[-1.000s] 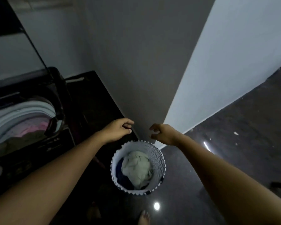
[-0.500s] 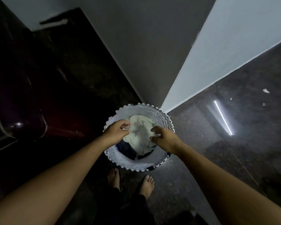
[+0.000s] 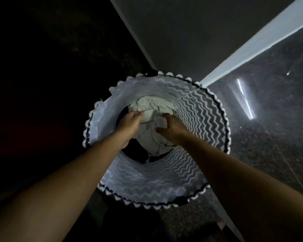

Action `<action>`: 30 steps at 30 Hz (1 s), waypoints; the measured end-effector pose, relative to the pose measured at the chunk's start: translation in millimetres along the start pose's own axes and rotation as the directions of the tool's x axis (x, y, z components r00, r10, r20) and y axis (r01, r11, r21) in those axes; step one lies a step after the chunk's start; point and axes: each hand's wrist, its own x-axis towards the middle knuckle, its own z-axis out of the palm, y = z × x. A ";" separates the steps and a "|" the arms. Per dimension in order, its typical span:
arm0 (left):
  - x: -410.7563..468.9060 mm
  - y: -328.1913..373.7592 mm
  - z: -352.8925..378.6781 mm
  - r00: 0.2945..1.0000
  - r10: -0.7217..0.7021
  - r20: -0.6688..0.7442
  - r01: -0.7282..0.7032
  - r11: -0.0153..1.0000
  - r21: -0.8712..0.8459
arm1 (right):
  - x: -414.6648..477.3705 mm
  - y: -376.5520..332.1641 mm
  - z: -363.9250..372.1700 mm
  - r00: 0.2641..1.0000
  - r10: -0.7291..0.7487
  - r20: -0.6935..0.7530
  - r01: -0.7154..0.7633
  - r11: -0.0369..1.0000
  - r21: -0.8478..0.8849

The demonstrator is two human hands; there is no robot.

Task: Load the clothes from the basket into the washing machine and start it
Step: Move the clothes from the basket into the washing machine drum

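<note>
A dim corner where two walls meet a polished floor

A grey wall face (image 3: 178,32) fills the top of the view, in shadow. To its right a paler, brighter wall strip (image 3: 262,37) slants down to meet it at a sharp outer corner. Below that strip lies a dark speckled floor (image 3: 273,145), glossy enough to mirror a thin white streak of light (image 3: 245,100). A small white speck (image 3: 288,73) sits on the floor near the strip. The left side (image 3: 42,75) is almost black, with faint mottling and a dull reddish tinge low down.
</note>
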 end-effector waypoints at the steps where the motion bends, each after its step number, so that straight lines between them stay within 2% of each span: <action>1: 10.9 -2.8 2.1 0.999 -0.033 -0.020 0.032 0.999 -0.031 | 14.1 2.7 5.2 1.000 0.004 -0.017 -0.004 1.000 0.004; 7: 52.1 -19.1 13.1 0.985 -0.161 -0.067 0.154 0.983 -0.099 | 82.9 8.9 22.9 0.975 0.042 -0.218 0.000 0.982 0.189; 10: 59.1 -24.0 14.7 0.979 -0.183 -0.087 0.172 0.977 -0.127 | 92.9 7.0 36.0 0.982 0.094 -0.162 -0.054 0.971 0.234; 13: 60.5 -29.0 12.4 0.973 -0.215 -0.085 0.201 0.968 -0.152 | 87.0 14.6 47.5 0.985 0.096 -0.142 -0.087 0.994 0.064; 16: 55.0 -31.3 8.4 0.970 -0.237 -0.056 0.224 0.958 -0.177 | 75.4 22.6 44.8 0.983 -0.027 -0.181 0.002 0.991 -0.136; 17: 52.3 -31.0 7.1 0.970 -0.239 -0.051 0.226 0.958 -0.176 | 72.4 24.9 40.1 0.985 -0.060 -0.165 0.034 0.987 -0.157; 20: 45.7 -26.4 2.4 0.973 -0.227 -0.036 0.219 0.962 -0.161 | 61.3 25.0 23.4 0.997 -0.070 -0.041 0.071 0.997 0.013; 23: 29.7 -14.8 -0.8 0.967 -0.246 0.064 0.254 0.950 -0.184 | 30.6 11.0 11.8 0.993 -0.085 0.079 0.062 0.965 0.255; 25: 14.9 -8.0 -4.3 0.939 -0.297 0.173 0.325 0.931 -0.167 | -0.6 -2.6 9.7 0.975 -0.085 0.206 -0.009 0.909 0.416; 27: 0.2 -3.2 -4.5 0.906 -0.353 0.234 0.393 0.907 -0.153 | -27.6 -7.6 12.2 0.929 -0.154 0.335 -0.076 0.808 0.584; 30: -24.2 3.3 -2.7 0.915 -0.360 0.181 0.385 0.914 -0.129 | -63.5 -11.1 11.4 0.899 -0.175 0.401 -0.121 0.782 0.612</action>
